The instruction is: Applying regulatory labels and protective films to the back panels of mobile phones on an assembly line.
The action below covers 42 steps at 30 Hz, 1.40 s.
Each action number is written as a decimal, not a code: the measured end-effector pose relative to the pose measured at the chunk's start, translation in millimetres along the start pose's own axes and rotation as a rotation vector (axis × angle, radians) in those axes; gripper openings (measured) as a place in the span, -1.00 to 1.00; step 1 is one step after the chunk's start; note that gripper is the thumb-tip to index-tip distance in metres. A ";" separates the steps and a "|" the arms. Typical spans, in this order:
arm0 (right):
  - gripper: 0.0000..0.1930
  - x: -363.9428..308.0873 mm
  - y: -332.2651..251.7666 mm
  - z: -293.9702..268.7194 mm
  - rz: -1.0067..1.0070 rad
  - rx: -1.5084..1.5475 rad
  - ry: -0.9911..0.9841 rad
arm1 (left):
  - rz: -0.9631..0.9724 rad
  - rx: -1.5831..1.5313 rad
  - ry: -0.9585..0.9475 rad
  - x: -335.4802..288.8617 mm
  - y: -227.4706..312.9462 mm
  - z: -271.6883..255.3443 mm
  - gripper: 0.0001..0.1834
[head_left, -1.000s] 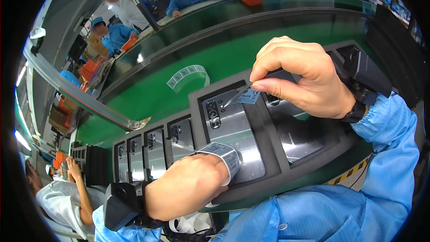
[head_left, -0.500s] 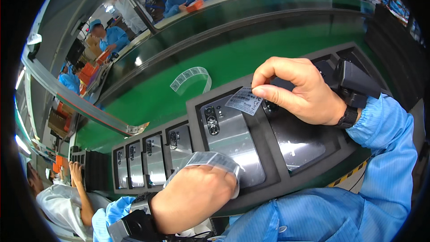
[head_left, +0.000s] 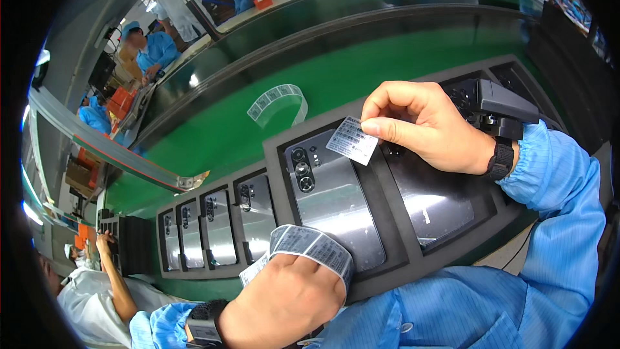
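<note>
**Printed label pinched above a phone, label strip looped at your other hand**

Your right hand [head_left: 423,126] has thumb and forefinger pressed together on one corner of a pale label [head_left: 353,143]. Dense dark lines of print and bar-like marks cover its face. The label slants down and leftward from your fingertips, over the upper right part of a silver-grey phone [head_left: 336,203]; whether it touches the phone you cannot tell from this view.

A strip of printed labels [head_left: 309,244] curves over the fingers of your left hand [head_left: 287,297], its print too small to read. A second label strip [head_left: 279,95] curls on the green surface [head_left: 381,58] beyond the tray. The neighbouring phone [head_left: 429,200] bears a small pale mark.

Your right wrist is bent in from the right, knuckles up, with a black strap [head_left: 499,158] around it. Your left hand lies back upward, fingers curled beneath, near the phone's lower end; you cannot tell how firmly they grip. Both phones lie in a dark foam tray [head_left: 398,221].
</note>
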State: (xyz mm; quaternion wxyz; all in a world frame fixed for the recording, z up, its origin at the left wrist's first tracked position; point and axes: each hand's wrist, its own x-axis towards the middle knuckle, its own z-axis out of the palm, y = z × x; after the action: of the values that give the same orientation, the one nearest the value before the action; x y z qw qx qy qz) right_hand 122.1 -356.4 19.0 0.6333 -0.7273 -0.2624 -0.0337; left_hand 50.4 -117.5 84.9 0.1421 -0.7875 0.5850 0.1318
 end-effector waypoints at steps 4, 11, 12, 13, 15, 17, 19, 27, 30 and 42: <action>-0.89 1.8 7.2 -1.6 0.042 0.093 -0.014 | 0.091 -0.047 0.067 4.6 -12.4 9.9 -0.89; -0.84 6.4 8.3 -8.9 0.290 0.217 -0.024 | -0.145 0.190 0.542 30.8 -52.9 45.1 -0.86; -0.84 5.7 9.0 -10.3 0.289 0.212 -0.024 | -0.188 0.240 0.577 39.0 -65.6 48.1 -0.85; -0.85 9.3 2.0 0.0 0.303 0.283 -0.044 | -0.241 0.195 0.726 28.5 -62.8 50.3 -0.84; -0.83 9.3 10.0 -8.4 0.370 0.329 0.075 | -0.329 0.100 0.782 51.2 -92.2 60.8 -0.73; -0.83 9.2 9.0 -5.6 0.298 0.279 0.010 | -0.466 -0.003 0.901 55.7 -99.4 61.8 -0.67; -0.84 6.5 4.3 4.3 0.223 0.207 -0.105 | -0.505 -0.007 0.998 61.6 -106.8 64.4 -0.71; -0.80 5.3 1.5 51.8 -0.208 -0.340 -0.329 | -0.609 -0.056 1.060 61.5 -110.1 67.4 -0.73; -0.80 7.7 8.0 49.1 -0.218 -0.363 -0.345 | -0.620 -0.104 1.071 63.9 -111.5 70.6 -0.74; -0.79 12.8 12.1 50.9 -0.227 -0.399 -0.413 | -0.588 -0.099 1.081 63.0 -110.3 69.8 -0.73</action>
State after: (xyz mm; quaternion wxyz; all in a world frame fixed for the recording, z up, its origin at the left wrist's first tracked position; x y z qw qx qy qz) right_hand 123.9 -304.9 3.0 0.4035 -0.7947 -0.4535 -0.0068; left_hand 171.0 -116.4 4.4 -0.1805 -0.8770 0.3258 -0.3036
